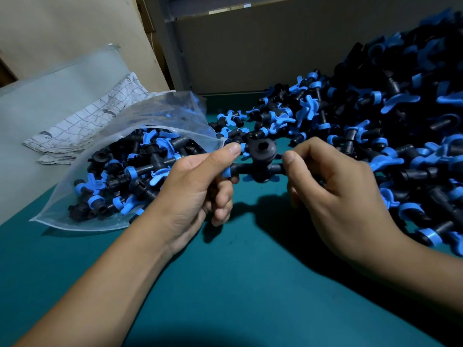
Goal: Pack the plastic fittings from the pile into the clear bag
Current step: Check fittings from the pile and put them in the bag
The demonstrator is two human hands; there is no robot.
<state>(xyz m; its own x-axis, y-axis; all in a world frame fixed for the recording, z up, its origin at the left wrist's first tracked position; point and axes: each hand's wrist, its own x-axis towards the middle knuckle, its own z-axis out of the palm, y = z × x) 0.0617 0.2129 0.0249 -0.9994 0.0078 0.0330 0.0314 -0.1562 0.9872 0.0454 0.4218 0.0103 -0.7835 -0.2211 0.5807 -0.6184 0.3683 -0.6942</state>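
Note:
A black tee-shaped plastic fitting [261,159] with blue rings hangs above the green table between both hands. My left hand [200,186] pinches its left end at the blue ring. My right hand [333,186] pinches its right end. A big pile of black and blue fittings [390,126] fills the right side and spreads toward the middle. The clear bag [130,171] lies on its side at the left, mouth toward the centre, holding several fittings.
The green table top [250,284] spreads in front of me. A folded patterned cloth [92,121] and a frosted plastic sheet [50,96] lie behind the bag. A grey panel wall [250,46] closes the back.

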